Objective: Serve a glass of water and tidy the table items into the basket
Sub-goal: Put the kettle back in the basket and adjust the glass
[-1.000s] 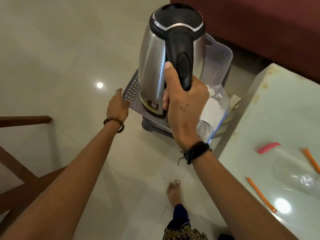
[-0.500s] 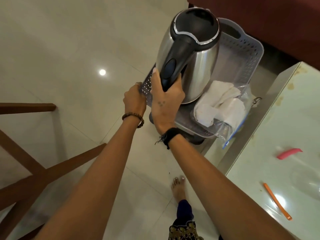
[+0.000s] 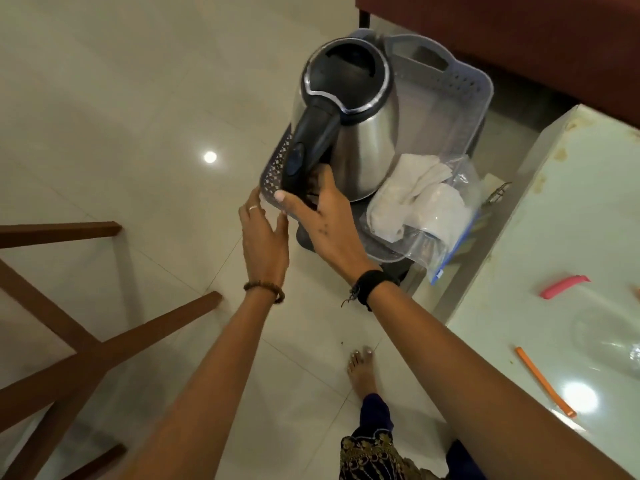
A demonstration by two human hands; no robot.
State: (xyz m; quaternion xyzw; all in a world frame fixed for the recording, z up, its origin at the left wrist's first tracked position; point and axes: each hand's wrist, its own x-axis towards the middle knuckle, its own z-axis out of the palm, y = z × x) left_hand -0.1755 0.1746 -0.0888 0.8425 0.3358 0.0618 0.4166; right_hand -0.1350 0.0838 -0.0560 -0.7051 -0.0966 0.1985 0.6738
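Observation:
A steel kettle (image 3: 363, 150) with a black lid and handle stands tilted in the left end of a grey perforated basket (image 3: 481, 88). My right hand (image 3: 329, 223) holds the lower end of the kettle's handle loosely between thumb and fingers. My left hand (image 3: 265, 237) is open, its fingertips at the basket's near left corner. A clear bag with white cloth (image 3: 419, 209) lies in the basket's near right end. On the pale table (image 3: 554, 220) at the right lie a pink piece (image 3: 564, 286), an orange stick (image 3: 543, 379) and a clear glass (image 3: 609, 341).
The basket sits on a dark stool (image 3: 398, 271) between the table and a maroon sofa (image 3: 519, 36). Wooden chair legs (image 3: 86, 351) cross the tiled floor at the left. My bare foot (image 3: 362, 372) stands below the stool.
The kettle came down from above into the basket's left end. My right hand's grip on the handle has loosened and slid to its lower end. My left hand has opened off the basket's corner.

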